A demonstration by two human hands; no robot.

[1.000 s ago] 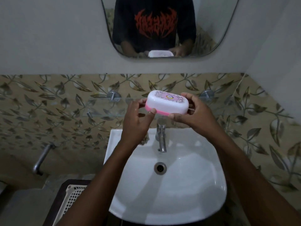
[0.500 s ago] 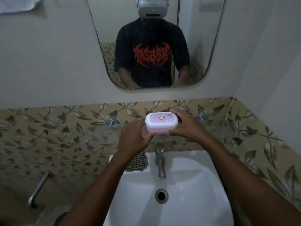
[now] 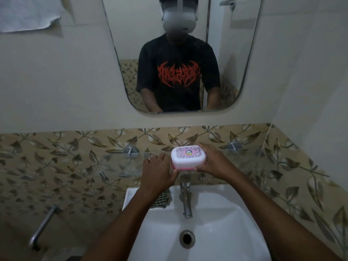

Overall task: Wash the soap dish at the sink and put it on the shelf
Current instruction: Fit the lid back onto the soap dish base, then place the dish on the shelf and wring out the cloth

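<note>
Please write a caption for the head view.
Both hands hold soap dish at glass shelf above sink.

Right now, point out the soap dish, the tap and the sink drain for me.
soap dish (image 3: 188, 157): head view, on its patterned white lid.
tap (image 3: 186, 200): head view, on the metal spout's middle.
sink drain (image 3: 187, 238): head view, on the dark hole in the basin.

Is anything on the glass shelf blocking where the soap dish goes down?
Nothing visible does. Both the left hand and right hand hold the white-lidded pink soap dish at the clear glass shelf, whose surface around it looks bare.
</note>
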